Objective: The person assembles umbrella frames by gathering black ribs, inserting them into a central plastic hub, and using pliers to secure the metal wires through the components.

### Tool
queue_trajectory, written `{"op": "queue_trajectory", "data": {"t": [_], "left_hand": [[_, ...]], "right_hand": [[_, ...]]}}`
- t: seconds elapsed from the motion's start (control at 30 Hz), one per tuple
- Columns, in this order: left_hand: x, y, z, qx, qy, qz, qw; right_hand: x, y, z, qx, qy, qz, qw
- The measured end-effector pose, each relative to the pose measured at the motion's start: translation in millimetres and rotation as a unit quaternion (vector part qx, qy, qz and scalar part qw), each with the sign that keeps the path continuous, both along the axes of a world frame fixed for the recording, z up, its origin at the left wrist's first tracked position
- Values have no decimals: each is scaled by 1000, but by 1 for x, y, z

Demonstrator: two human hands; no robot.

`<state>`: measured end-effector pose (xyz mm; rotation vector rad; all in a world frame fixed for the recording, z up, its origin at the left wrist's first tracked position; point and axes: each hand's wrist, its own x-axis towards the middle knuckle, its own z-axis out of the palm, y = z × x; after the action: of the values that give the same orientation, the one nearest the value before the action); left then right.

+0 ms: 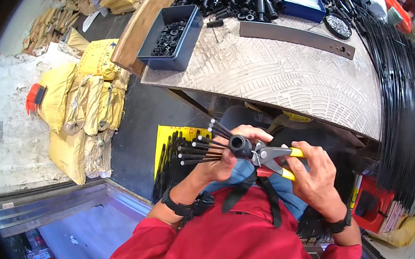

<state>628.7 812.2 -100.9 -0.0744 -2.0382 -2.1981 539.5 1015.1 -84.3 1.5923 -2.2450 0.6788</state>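
My left hand point(219, 169) is closed around a bundle of thin black rods point(204, 155) with pale tips, which look like umbrella ribs and fan out to the left. At their right end sits a black ring-shaped collar point(239, 144) with a round hole. In my right hand point(316, 177) is a pair of pliers point(270, 156) with yellow-and-black handles, its fingers wrapped on them. The plier jaws meet the collar's right side, where a thin pale wire loop shows. Whether the jaws grip the wire cannot be made out. Part of the left fingers is hidden behind the collar.
Ahead stands a worktable point(295, 78) with a blue bin of small black parts point(171, 38), a metal bar point(297, 40), a dish of small metal pieces point(338, 25) and long black rods point(400, 100). Yellow sacks point(85, 100) lie left; a red container point(370, 204) stands right.
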Motion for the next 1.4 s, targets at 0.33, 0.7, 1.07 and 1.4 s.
{"op": "queue_trajectory", "data": {"t": [0.33, 0.7, 1.07, 1.4], "left_hand": [[-13, 0, -11, 85, 54, -55, 993], [-20, 0, -12, 56, 11, -9, 998], [1, 4, -6, 59, 45, 81, 994], [11, 19, -6, 30, -5, 154, 988]], "right_hand": [[14, 23, -20, -8, -922, 320, 219], [55, -14, -45, -150, -904, 362, 172], [-3, -4, 13, 107, -14, 0, 994], [7, -10, 33, 120, 141, -64, 981]]}}
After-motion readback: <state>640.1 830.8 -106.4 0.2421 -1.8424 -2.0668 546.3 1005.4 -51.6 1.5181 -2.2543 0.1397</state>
